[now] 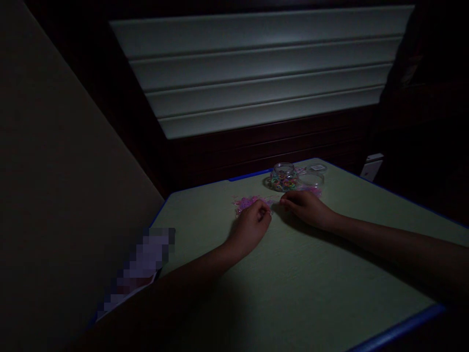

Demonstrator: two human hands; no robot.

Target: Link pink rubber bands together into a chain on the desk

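A loose pile of small pink and purple pieces (246, 202), perhaps beads, lies on the table. My left hand (251, 226) is at the near right edge of this pile, its fingers curled into a pinch. A short way to the right, my right hand (308, 209) has its thumb and fingertips pressed together just above the tabletop. Whatever either pinch holds is too small and dark to make out. Behind my right hand stand a clear jar of multicoloured small rings (283, 178) and a clear round container (311, 180) with pink pieces in it.
The pale green table (293, 278) has a blue edge. A clear lid with a white label (317, 167) lies at the back. Some blurred-out printed item (142, 269) is at the left edge. A slatted panel (271, 73) rises behind the table, and a wall (73, 195) borders the left.
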